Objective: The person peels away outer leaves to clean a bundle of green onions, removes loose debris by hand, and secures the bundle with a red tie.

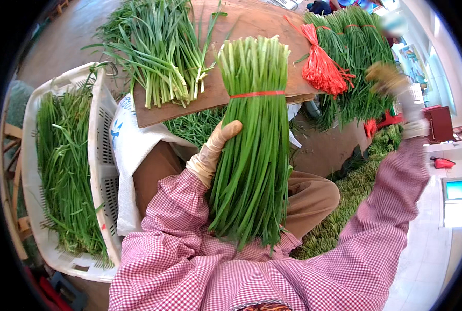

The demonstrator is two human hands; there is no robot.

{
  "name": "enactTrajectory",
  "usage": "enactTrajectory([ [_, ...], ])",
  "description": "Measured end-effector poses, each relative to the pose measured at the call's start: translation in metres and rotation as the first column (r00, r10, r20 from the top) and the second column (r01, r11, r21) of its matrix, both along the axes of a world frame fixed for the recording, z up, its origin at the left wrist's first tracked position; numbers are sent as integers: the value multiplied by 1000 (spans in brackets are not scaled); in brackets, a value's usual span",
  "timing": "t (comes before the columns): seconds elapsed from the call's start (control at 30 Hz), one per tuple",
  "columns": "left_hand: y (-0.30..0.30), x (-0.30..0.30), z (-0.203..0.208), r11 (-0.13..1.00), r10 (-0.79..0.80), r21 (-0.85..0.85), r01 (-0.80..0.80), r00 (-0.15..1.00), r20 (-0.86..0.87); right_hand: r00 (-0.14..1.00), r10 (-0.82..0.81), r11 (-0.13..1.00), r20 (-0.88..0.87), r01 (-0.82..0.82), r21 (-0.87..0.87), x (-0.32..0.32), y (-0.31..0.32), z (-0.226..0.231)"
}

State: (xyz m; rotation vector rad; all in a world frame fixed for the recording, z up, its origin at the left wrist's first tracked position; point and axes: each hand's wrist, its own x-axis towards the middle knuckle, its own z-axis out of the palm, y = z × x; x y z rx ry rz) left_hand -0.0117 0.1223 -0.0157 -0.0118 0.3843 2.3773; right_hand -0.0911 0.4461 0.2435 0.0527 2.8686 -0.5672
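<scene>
Holding tied chive bundle (251,129) in our left hand (212,150); right hand (391,85) blurred, grip unclear; loose chives (161,57) on board (251,26) remain untied

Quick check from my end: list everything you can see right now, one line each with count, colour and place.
Tied chive bundle: one, green, red band, upright at centre in the left hand's grip.
Loose chives: one pile, green, on the board's left part.
Wooden board: one, brown, across the top centre.
Red ties: one bunch, red, on the board's right edge.
Crate: one, white, at left, holding green chives.
Stacked bundles: several, green, upper right.
Left hand: beige glove, around the bundle.
Right hand: gloved, blurred, raised at right; grip unclear.
</scene>
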Motion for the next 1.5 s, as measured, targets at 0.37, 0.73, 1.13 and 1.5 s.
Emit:
enactTrajectory([
  [0.37, 12, 2, -6, 993, -93, 68, 97, 994, -58, 966, 56, 845, -254, -181, -503, 30, -119, -127],
  [0.73, 20, -5, -8, 982, 135, -117, -145, 987, -86, 981, -109, 494, 162, 195, -848, 153, -127, -229],
  [1.13, 12, -12, 16, 948, 241, -134, -289, 926, -290, 898, -348, 769, -270, 109, -630, 215, -123, -237],
  [1.5, -17, -64, 66, 880, 448, 87, -468, 753, -482, 989, -94, 986, 115, 108, -128, 210, -51, -244],
])
